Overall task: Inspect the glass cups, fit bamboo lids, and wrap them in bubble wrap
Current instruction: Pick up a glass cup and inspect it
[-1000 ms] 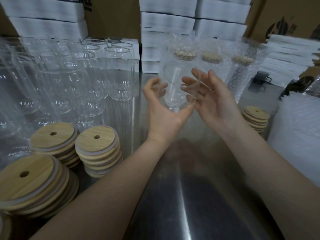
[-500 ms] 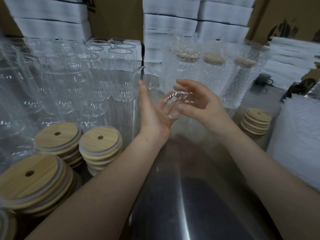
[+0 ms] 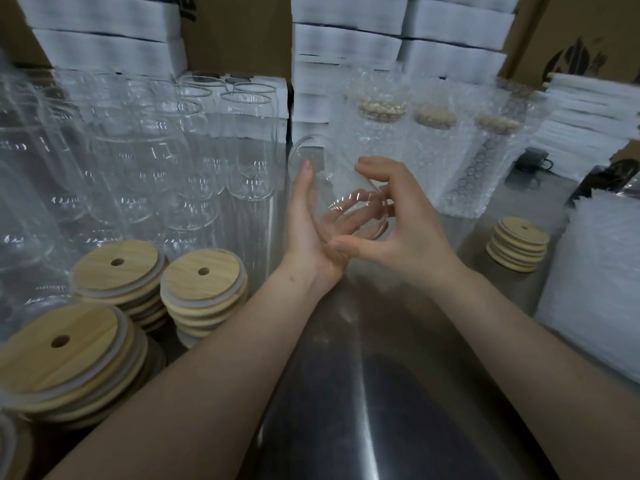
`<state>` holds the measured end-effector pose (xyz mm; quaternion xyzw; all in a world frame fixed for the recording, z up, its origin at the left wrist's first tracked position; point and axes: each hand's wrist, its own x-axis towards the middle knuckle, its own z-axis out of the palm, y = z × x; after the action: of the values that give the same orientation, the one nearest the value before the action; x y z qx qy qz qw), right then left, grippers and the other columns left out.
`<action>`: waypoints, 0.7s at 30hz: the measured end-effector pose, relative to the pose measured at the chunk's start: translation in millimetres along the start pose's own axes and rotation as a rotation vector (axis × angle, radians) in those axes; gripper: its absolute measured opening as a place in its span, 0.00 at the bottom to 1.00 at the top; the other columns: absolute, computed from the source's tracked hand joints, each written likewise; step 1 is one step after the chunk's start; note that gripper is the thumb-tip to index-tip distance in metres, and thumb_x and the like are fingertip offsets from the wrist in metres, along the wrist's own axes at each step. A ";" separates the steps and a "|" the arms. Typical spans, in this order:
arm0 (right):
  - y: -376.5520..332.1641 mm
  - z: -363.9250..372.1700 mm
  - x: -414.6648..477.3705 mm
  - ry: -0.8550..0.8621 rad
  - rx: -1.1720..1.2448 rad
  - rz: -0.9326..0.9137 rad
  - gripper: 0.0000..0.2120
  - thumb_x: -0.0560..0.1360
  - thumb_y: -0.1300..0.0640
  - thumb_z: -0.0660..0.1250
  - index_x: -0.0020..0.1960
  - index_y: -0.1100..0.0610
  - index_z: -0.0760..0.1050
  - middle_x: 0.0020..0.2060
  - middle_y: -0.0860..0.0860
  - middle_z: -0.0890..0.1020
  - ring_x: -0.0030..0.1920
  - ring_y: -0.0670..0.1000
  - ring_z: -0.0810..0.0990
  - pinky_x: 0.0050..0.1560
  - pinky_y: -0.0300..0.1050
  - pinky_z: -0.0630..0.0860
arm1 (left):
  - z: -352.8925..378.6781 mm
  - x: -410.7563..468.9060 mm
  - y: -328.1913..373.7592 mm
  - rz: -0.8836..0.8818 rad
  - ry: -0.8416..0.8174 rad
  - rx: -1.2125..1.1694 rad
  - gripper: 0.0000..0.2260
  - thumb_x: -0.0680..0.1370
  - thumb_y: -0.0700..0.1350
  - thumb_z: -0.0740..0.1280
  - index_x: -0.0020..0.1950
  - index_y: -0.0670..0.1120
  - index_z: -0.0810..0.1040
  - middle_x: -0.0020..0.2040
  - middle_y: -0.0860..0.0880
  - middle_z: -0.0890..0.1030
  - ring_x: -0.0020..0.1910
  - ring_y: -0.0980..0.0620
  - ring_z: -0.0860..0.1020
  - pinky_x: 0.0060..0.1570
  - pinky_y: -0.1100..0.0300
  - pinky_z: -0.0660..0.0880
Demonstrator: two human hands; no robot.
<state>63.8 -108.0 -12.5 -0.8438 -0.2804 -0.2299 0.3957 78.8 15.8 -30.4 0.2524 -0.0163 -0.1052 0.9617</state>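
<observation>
A clear glass cup [image 3: 337,181] is held tilted above the steel table [image 3: 363,393], its mouth to the upper left and its base to the lower right. My left hand [image 3: 308,233] lies under and along it, palm against the glass, thumb straight up beside the rim and fingers showing through the glass. My right hand [image 3: 405,230] curls thumb and fingers round the cup's base. Stacks of round bamboo lids [image 3: 204,275] with a centre hole stand at the left, and a small stack [image 3: 519,237] at the right. White bubble wrap sheets [image 3: 595,271] are piled at the far right.
Several bare glass cups [image 3: 138,150] crowd the left half of the table. Three cups wrapped in bubble wrap [image 3: 433,150] with lids on stand behind my hands. White boxes [image 3: 346,39] and cardboard are stacked along the back. A dark mug [image 3: 533,161] sits at the right rear.
The cup has turned from upright to tilted, mouth toward the upper left. My left hand flattened beneath it, and my right hand's fingers curled round its base.
</observation>
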 end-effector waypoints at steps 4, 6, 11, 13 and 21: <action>-1.7 4.9 -1.3 0.088 -0.071 0.002 0.40 0.61 0.34 0.70 0.64 0.57 0.70 0.63 0.44 0.72 0.60 0.42 0.74 0.54 0.45 0.75 | 0.6 -4.8 -5.1 -0.047 -0.023 0.039 0.26 0.74 0.65 0.66 0.54 0.43 0.76 0.44 0.42 0.84 0.46 0.44 0.84 0.48 0.50 0.80; -2.2 8.4 -1.2 0.160 -0.050 -0.020 0.36 0.64 0.35 0.67 0.62 0.60 0.72 0.61 0.49 0.74 0.59 0.42 0.72 0.52 0.41 0.72 | 1.8 -6.7 -6.4 -0.092 -0.043 0.052 0.28 0.74 0.67 0.65 0.55 0.42 0.75 0.43 0.43 0.85 0.46 0.46 0.85 0.46 0.54 0.81; -4.6 9.3 1.5 0.191 0.102 0.011 0.18 0.71 0.40 0.63 0.56 0.49 0.72 0.53 0.45 0.74 0.47 0.36 0.73 0.47 0.31 0.68 | 5.3 -10.4 -5.5 -0.066 -0.043 0.078 0.32 0.75 0.67 0.62 0.64 0.41 0.75 0.45 0.43 0.84 0.43 0.47 0.85 0.41 0.55 0.82; -6.0 6.8 4.2 0.140 0.202 0.020 0.13 0.74 0.44 0.64 0.56 0.47 0.73 0.54 0.50 0.77 0.46 0.37 0.74 0.48 0.37 0.71 | 4.9 -9.5 -3.5 -0.023 -0.029 0.084 0.36 0.75 0.67 0.60 0.73 0.43 0.69 0.50 0.41 0.83 0.45 0.44 0.85 0.39 0.54 0.81; 1.7 -14.0 10.8 -0.161 0.395 0.039 0.23 0.77 0.58 0.65 0.70 0.54 0.64 0.66 0.49 0.73 0.65 0.42 0.75 0.64 0.32 0.67 | -0.6 -4.8 2.0 0.021 -0.014 -0.003 0.36 0.75 0.67 0.61 0.74 0.44 0.68 0.65 0.35 0.75 0.48 0.38 0.84 0.42 0.49 0.81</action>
<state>70.5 -116.9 1.4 -0.7708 -0.3344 -0.0946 0.5339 74.6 18.8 -29.9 0.2503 -0.0253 -0.0970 0.9630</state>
